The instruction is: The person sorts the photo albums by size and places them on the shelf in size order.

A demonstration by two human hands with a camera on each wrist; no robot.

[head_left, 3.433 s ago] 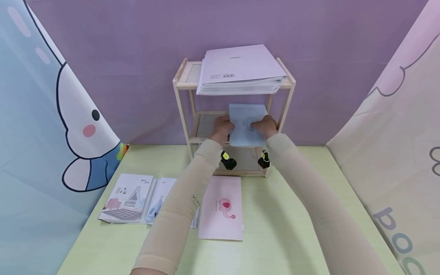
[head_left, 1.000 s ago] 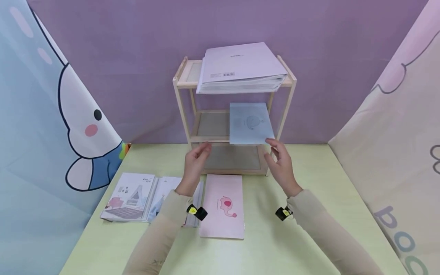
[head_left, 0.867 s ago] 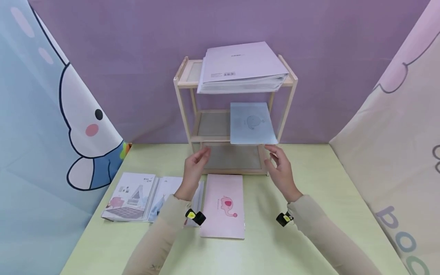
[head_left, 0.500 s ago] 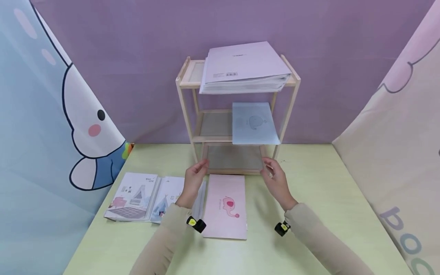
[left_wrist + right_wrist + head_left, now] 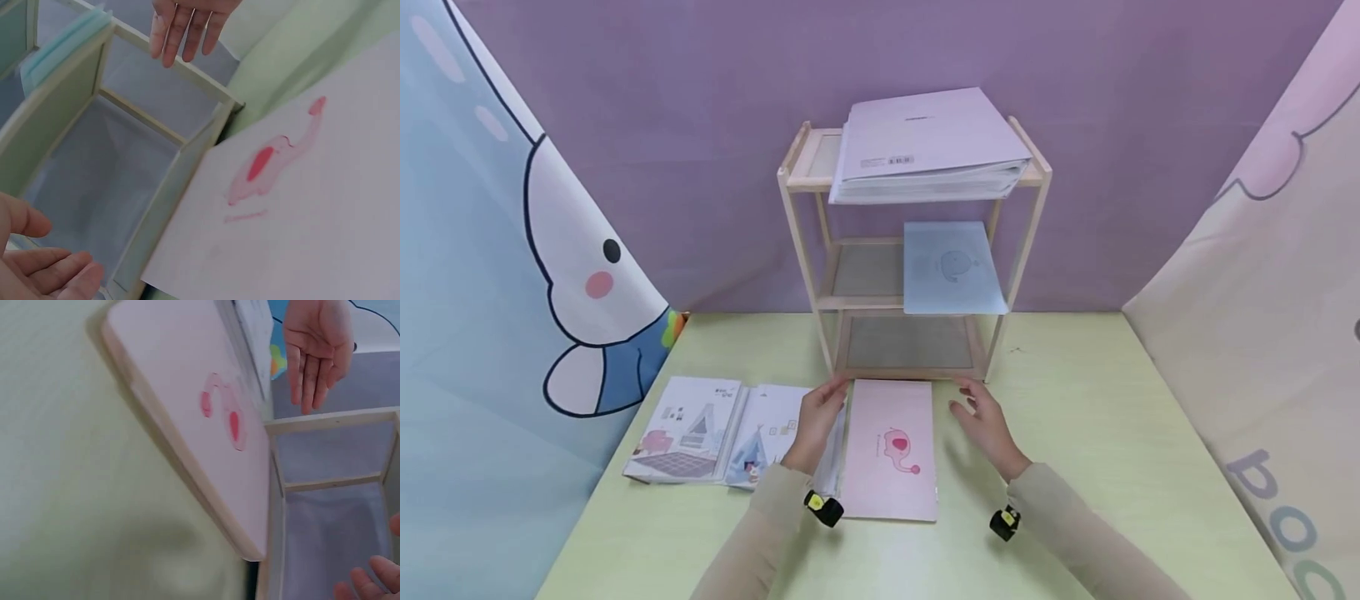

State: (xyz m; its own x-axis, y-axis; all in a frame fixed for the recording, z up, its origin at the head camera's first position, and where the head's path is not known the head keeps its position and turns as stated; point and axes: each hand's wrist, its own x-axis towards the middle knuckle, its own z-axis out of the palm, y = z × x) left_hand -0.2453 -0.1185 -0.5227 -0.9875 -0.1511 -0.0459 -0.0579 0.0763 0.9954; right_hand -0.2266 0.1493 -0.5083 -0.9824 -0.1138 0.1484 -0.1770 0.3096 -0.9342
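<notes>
Fingers [image 5: 178, 34] relaxed, apart; left hand [image 5: 815, 422] partly hides tent-print books [image 5: 762, 425], right hand [image 5: 991, 427] near pink notebook [image 5: 889, 467], rack [image 5: 910, 342] just behind.

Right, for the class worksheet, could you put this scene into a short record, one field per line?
Top shelf: large pale books, stacked
Middle shelf: blue book, on the right side
Table: pink elephant book, with white illustrated books to its left
Left hand: near the pink elephant book's far left corner
Right hand: near its far right corner
Held: nothing

A curtained booth: cartoon cloths [image 5: 467, 333] and purple backdrop [image 5: 700, 150] border a green table [image 5: 1097, 417].
</notes>
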